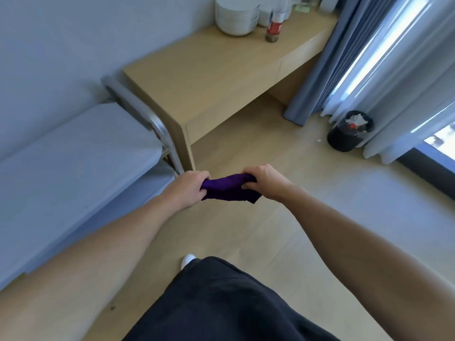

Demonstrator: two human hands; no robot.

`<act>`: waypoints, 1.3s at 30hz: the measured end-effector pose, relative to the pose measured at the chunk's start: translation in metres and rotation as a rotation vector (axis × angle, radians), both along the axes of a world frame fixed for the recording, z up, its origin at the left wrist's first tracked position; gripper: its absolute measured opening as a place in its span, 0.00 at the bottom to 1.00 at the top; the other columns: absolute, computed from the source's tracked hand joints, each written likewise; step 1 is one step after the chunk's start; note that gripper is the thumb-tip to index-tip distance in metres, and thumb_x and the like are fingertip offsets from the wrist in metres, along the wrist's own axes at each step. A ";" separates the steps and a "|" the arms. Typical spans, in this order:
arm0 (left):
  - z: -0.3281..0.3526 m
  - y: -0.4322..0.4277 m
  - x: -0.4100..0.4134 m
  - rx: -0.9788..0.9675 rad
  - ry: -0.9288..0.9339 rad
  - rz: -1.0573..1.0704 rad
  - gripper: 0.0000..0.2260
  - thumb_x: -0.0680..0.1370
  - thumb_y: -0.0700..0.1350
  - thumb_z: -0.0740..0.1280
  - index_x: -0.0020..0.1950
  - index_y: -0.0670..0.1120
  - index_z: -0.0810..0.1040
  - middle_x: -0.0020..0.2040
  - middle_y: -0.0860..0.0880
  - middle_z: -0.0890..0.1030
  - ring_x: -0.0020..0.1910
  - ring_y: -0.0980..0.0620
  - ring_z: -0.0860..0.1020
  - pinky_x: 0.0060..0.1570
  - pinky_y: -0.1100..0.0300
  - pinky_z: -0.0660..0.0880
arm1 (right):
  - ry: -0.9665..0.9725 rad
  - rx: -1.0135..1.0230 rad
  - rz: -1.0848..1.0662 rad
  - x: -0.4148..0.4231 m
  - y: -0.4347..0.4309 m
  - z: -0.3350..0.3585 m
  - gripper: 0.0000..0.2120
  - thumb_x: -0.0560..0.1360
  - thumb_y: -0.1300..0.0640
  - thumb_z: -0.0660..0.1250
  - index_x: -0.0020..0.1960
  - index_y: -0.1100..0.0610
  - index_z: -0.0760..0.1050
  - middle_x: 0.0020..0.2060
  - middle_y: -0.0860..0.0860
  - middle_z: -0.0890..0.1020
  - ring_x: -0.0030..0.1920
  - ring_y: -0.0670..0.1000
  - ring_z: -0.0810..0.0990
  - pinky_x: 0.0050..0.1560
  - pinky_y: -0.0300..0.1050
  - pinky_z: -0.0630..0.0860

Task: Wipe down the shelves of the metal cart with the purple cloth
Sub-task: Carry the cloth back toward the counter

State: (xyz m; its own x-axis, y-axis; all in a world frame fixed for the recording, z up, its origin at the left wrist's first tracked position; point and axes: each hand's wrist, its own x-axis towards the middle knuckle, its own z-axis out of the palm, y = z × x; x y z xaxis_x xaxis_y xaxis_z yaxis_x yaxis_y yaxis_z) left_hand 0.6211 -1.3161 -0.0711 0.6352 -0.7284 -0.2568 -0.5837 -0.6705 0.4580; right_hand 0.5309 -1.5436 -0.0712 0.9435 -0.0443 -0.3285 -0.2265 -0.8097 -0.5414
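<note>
At the left edge of the view the metal cart (73, 156) is seen, its pale grey top shelf stretching away toward a bent tubular handle (138, 104) at the far end, with a slice of a lower shelf (162, 172) showing under the near right corner of the top one. Just right of that corner the left hand (187, 190) is held out, its fingers clenched round one end of the purple cloth (229, 189). The cloth is bunched and stretched between the two hands in the air above the wooden floor (307, 217) – beside the cart, not touching any shelf – and a loose corner is left hanging at its lower right. The other end is gripped by the right hand (266, 182), knuckles up and fingers curled into the fabric. Below the hands a white shoe (188, 259) and dark trousers (234, 303) are seen. Behind the hands a light wooden desk (209, 77) is set against the wall, its left end close beside the cart handle; at its far end a stack of white bowls (236, 16) is placed, and a bottle with a red label (273, 28) stands just right of the stack. Further right a grey-blue curtain (327, 57) hangs to the floor, and a black waste bin (349, 134) holding crumpled rubbish is set near its foot.
</note>
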 end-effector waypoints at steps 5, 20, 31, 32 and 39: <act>0.007 -0.045 0.063 -0.036 0.024 -0.018 0.08 0.76 0.38 0.64 0.52 0.48 0.78 0.45 0.51 0.81 0.44 0.51 0.79 0.45 0.54 0.76 | 0.008 -0.039 0.007 0.054 -0.047 0.007 0.08 0.74 0.55 0.69 0.53 0.51 0.77 0.42 0.47 0.80 0.43 0.49 0.78 0.36 0.35 0.69; 0.024 -0.113 0.351 0.007 0.108 0.022 0.10 0.78 0.43 0.66 0.58 0.49 0.81 0.48 0.51 0.83 0.45 0.53 0.80 0.48 0.53 0.77 | 0.081 -0.082 0.170 0.370 -0.131 0.030 0.13 0.73 0.58 0.69 0.57 0.51 0.78 0.47 0.48 0.80 0.47 0.49 0.78 0.43 0.40 0.72; -0.024 -0.093 0.401 -0.051 -0.250 0.400 0.15 0.81 0.40 0.62 0.67 0.45 0.75 0.59 0.45 0.81 0.55 0.46 0.80 0.56 0.54 0.75 | -0.166 -0.172 0.458 0.522 -0.110 -0.001 0.16 0.76 0.65 0.61 0.61 0.55 0.77 0.53 0.56 0.82 0.54 0.57 0.79 0.55 0.51 0.75; -0.038 -0.092 0.396 0.020 -0.228 0.405 0.18 0.81 0.39 0.61 0.71 0.46 0.72 0.65 0.45 0.78 0.61 0.47 0.78 0.61 0.56 0.73 | -0.204 -0.216 0.533 0.524 -0.109 -0.013 0.16 0.77 0.64 0.61 0.62 0.56 0.76 0.56 0.56 0.80 0.57 0.57 0.78 0.56 0.51 0.74; -0.089 -0.109 0.350 0.309 -0.216 0.472 0.32 0.79 0.33 0.60 0.79 0.47 0.51 0.80 0.47 0.51 0.79 0.52 0.52 0.74 0.59 0.59 | -0.206 -0.322 0.843 0.485 -0.136 -0.088 0.32 0.79 0.70 0.54 0.78 0.54 0.49 0.78 0.49 0.53 0.78 0.50 0.48 0.73 0.41 0.61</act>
State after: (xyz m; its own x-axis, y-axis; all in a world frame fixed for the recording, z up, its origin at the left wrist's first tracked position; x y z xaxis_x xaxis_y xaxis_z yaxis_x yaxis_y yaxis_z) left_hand 0.9711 -1.4249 -0.1600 0.9330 -0.2676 -0.2408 -0.2490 -0.9628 0.1050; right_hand 1.0160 -1.6796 -0.1593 0.7437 0.6235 -0.2412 0.5819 -0.7813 -0.2257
